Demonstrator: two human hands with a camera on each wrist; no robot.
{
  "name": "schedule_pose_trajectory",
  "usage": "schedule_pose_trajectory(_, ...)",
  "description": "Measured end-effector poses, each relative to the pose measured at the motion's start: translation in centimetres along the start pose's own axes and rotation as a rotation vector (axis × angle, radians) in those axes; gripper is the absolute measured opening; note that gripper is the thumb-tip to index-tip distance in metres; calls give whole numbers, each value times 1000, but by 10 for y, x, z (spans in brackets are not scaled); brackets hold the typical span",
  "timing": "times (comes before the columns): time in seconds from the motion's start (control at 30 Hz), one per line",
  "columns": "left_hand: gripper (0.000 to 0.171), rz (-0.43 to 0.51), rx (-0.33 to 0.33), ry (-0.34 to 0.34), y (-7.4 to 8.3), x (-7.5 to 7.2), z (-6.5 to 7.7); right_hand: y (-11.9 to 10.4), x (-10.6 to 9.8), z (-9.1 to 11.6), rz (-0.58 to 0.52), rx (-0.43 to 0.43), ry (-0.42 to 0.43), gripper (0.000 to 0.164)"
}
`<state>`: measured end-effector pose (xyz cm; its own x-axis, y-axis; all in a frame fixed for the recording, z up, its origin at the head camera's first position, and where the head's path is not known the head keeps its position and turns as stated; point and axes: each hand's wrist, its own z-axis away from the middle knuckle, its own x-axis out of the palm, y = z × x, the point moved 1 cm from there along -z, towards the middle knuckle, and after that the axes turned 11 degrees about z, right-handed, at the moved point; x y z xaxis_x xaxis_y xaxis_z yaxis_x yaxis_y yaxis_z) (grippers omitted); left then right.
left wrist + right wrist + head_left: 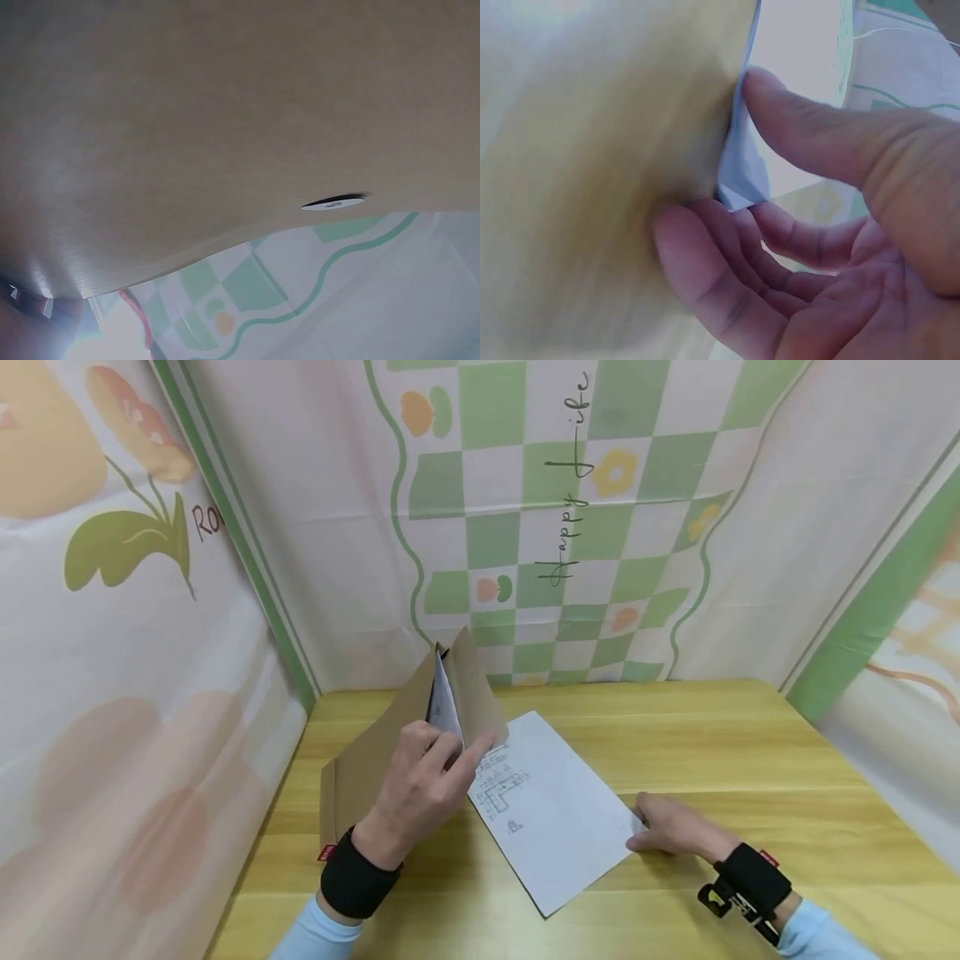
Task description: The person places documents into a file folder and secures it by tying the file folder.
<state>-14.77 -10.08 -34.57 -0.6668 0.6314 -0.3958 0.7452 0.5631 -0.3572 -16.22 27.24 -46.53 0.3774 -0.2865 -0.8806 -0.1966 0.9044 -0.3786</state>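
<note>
A brown kraft paper envelope (367,756) stands tilted at the left of the table, its mouth parted and white papers (444,703) visible inside. My left hand (420,793) grips its near edge, with the index finger stretched toward the flap (474,693). In the left wrist view the brown surface fills most of the picture, and a small white disc (334,203) sits near its edge. My right hand (840,300) pinches the near right corner of a white sheet stack (570,810) between thumb and fingers. Printed drawings show on the sheet's left side, and its far left corner overlaps the flap.
A wood-grain table (787,760) lies beneath everything. Printed fabric curtains (360,568) with green checks stand behind it and along both sides. Each wrist wears a black band (360,877), and a small dark clip (716,897) hangs from the right one.
</note>
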Motion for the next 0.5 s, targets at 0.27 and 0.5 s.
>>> schedule_pose_trajectory(0.27,29,-10,5,-2,-1,0,2,-7,3,-3,14,53,23,24)
schedule_pose_trajectory(0.5,28,-12,21,3,1,1,1,10,-6,5,-181,-68,91,12)
